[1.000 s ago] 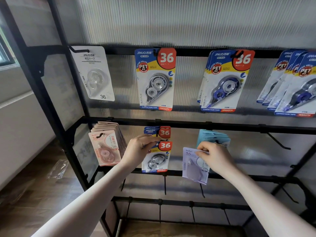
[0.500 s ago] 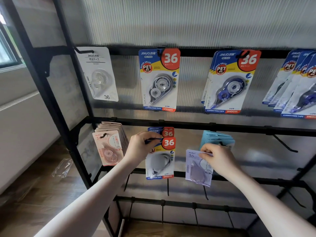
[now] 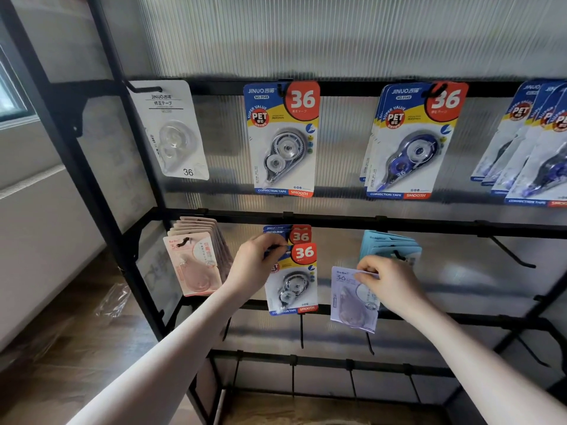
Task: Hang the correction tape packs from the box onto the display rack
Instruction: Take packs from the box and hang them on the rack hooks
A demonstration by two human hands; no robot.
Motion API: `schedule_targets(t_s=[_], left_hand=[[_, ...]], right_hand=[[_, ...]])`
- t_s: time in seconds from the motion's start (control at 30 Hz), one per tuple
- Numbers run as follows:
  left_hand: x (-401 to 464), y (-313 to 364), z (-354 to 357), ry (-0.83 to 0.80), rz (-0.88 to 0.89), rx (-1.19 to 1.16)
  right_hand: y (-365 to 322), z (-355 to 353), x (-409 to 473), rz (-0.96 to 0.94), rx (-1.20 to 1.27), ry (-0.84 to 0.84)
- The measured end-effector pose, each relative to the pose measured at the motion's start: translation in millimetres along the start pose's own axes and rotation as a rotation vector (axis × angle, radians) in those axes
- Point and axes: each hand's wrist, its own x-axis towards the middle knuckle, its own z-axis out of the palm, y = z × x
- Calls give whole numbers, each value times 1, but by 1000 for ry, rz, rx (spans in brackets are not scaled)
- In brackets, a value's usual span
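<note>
A: Status, quick?

B: Both hands at mid frame, on the rack's (image 3: 337, 223) middle row. Left hand (image 3: 256, 266) pinches the top left corner of a grey pack (image 3: 291, 280), fingers curled round its edge. The pack sits in front of two like ones at the centre peg, hang hole approx. at the peg tip. Can't tell if it's threaded.

A: Right?

B: Right hand (image 3: 388, 285) pinches a lilac pack (image 3: 352, 300) by its top edge, thumb and fingers pressed together on the card. It's just below and left of the blue stack (image 3: 389, 245), near that peg (image 3: 399, 256) but apart from it.

A: Box?

B: Not in view. Other stock: pink stack (image 3: 196, 259) at left of the row, white pack (image 3: 171, 130) upper left, more grey and blue packs along the top row.

A: Risks?

B: IMO three. 1) If the left grip lets go before the hole is over the peg tip, the grey pack drops to the floor. 2) The lilac pack is aimed near the blue stack's peg, so it may land on the wrong peg and mix colours. 3) Working two packs at once splits attention. A bump could knock the hung packs, since the pegs are open-ended.

A: Fix?

B: Seat the grey one first, then deal w/ the lilac.
</note>
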Motion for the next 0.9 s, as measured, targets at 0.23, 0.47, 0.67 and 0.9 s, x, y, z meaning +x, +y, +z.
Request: schedule_targets(t_s=[0.23, 0.47, 0.67, 0.9], left_hand=[[7, 5, -9, -28, 54, 81], [12, -1, -8, -65, -73, -5], [17, -7, 4, -1, -158, -78], [26, -10, 11, 43, -113, 40]], right_hand=[[2, -1, 0, 6, -5, -12], [1, 0, 1, -4, -6, -20], [2, -1, 2, 8, -12, -47], [10, -5, -3, 31, -35, -48]])
